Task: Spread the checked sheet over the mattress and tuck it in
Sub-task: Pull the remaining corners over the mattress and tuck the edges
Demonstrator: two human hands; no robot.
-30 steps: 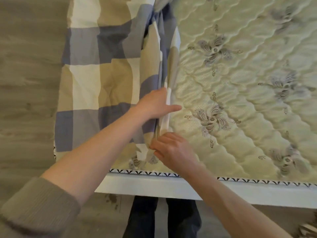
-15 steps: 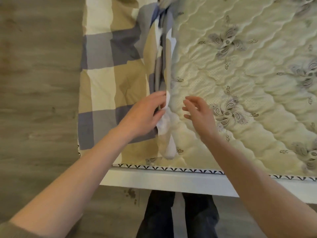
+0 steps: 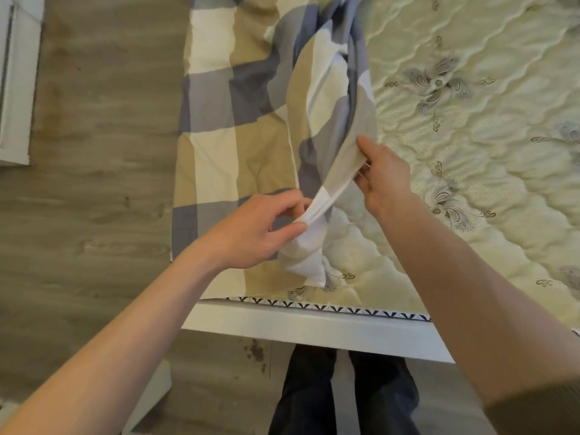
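The checked sheet (image 3: pixel 238 127) lies only on the left strip of the mattress (image 3: pixel 470 152), its free part bunched in a long fold. The left hand (image 3: pixel 251 230) pinches the white hem low down; the right hand (image 3: pixel 381 174) pinches the same edge higher up. Most of the quilted top is bare, so spreading has barely begun and no tucking is done.

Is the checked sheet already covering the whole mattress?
No: the checked sheet lies only over the left strip, and most of the quilted mattress is bare.
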